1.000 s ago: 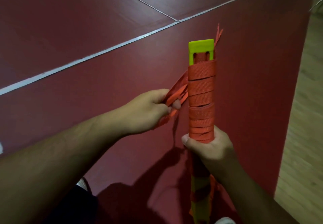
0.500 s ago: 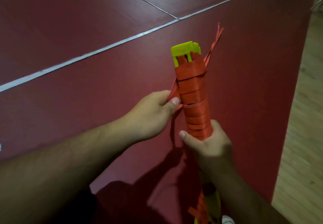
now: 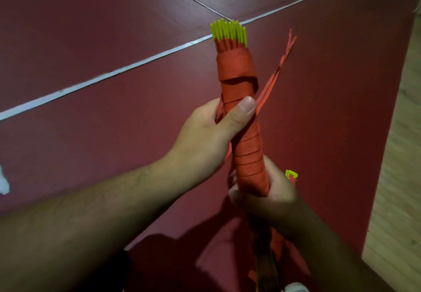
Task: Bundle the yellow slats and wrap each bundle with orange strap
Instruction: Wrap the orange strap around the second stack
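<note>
Both our hands hold the bundle of yellow slats (image 3: 229, 30): left hand (image 3: 205, 141) curls around the orange strap (image 3: 237, 68), thumb pressing it; right hand (image 3: 273, 193) grips the bundle just below.

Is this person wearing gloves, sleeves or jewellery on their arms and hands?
No. The left hand and right hand are bare, with no gloves or rings. The left forearm and right forearm are uncovered: no sleeves, watch or bracelet in view.

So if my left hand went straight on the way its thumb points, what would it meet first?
The left hand grips the wrapped bundle, thumb across it pointing up and right. Just past the thumb tip lie the loose strap tails; it would probably brush those first, though depth is unclear.
</note>
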`<action>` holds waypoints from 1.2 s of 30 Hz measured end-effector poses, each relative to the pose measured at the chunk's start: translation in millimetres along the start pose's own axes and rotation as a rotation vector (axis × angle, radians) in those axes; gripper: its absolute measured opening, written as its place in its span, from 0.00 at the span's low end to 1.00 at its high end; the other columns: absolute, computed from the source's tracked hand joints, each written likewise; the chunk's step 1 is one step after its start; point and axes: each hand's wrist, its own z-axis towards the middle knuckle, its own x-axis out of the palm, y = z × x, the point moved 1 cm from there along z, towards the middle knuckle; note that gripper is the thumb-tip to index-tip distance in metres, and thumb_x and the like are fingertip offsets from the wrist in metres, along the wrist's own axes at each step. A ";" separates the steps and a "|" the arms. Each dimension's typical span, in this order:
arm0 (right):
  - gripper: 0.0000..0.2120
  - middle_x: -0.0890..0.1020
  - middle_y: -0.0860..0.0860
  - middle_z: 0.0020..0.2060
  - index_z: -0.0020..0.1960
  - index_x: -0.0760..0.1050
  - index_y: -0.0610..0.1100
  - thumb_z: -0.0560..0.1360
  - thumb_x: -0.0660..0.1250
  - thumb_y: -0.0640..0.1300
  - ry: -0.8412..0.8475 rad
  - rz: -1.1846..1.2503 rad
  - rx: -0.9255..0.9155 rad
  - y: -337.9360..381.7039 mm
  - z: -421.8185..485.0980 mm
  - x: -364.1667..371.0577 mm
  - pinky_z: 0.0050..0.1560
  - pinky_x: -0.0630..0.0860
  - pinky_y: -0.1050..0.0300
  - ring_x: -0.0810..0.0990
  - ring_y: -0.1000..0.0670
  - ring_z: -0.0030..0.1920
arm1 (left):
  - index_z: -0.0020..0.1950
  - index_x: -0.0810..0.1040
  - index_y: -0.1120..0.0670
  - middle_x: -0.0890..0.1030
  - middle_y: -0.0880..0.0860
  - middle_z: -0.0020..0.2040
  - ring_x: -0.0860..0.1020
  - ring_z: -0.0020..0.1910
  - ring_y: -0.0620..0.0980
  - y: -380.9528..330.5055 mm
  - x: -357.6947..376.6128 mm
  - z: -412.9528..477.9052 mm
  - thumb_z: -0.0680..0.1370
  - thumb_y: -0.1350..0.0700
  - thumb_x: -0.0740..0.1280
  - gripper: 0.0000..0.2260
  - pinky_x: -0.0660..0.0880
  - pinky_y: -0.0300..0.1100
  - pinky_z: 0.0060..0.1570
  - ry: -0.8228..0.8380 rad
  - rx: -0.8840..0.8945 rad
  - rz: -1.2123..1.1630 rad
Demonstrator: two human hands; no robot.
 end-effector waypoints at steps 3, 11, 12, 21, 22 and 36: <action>0.19 0.81 0.41 0.38 0.47 0.76 0.42 0.60 0.79 0.43 0.100 0.134 0.059 -1.8 -0.9 -0.7 0.40 0.75 0.50 0.78 0.46 0.38 | 0.43 0.75 0.58 0.78 0.49 0.32 0.76 0.28 0.43 -6.9 -4.9 2.7 0.77 0.44 0.62 0.17 0.71 0.33 0.30 0.148 -0.044 -0.119; 0.17 0.81 0.61 0.32 0.42 0.75 0.54 0.60 0.80 0.56 -0.511 -0.413 0.064 -5.9 -3.8 -4.9 0.31 0.72 0.60 0.76 0.60 0.29 | 0.35 0.71 0.58 0.69 0.45 0.28 0.65 0.25 0.42 14.2 -24.0 11.3 0.75 0.33 0.60 0.28 0.65 0.42 0.31 0.099 -0.134 0.395; 0.18 0.81 0.61 0.33 0.42 0.75 0.55 0.60 0.80 0.56 -0.537 -0.465 0.094 -6.0 -4.1 -3.7 0.32 0.72 0.60 0.77 0.60 0.30 | 0.34 0.71 0.57 0.70 0.43 0.25 0.66 0.23 0.39 15.2 -19.4 8.1 0.76 0.35 0.61 0.25 0.66 0.40 0.29 0.095 -0.153 0.372; 0.27 0.83 0.57 0.39 0.50 0.74 0.58 0.55 0.82 0.58 -0.464 -0.373 0.094 7.9 -6.7 6.8 0.41 0.79 0.52 0.81 0.56 0.39 | 0.32 0.70 0.51 0.70 0.42 0.24 0.68 0.24 0.40 12.7 -5.0 1.7 0.76 0.38 0.66 0.20 0.68 0.38 0.27 -0.114 -0.109 0.094; 0.28 0.84 0.58 0.40 0.51 0.75 0.58 0.55 0.83 0.56 -0.413 -0.321 0.072 12.3 -7.3 2.0 0.40 0.79 0.53 0.82 0.57 0.39 | 0.32 0.70 0.51 0.69 0.43 0.24 0.67 0.23 0.40 8.4 -4.3 2.6 0.77 0.40 0.65 0.19 0.68 0.36 0.25 -0.137 -0.116 0.034; 0.32 0.79 0.40 0.36 0.60 0.78 0.41 0.61 0.80 0.53 0.479 0.603 0.366 18.2 -21.1 -5.8 0.32 0.76 0.56 0.79 0.44 0.30 | 0.36 0.74 0.53 0.62 0.47 0.25 0.58 0.23 0.44 4.9 -23.3 21.5 0.72 0.35 0.62 0.21 0.59 0.35 0.22 0.047 -0.331 -0.410</action>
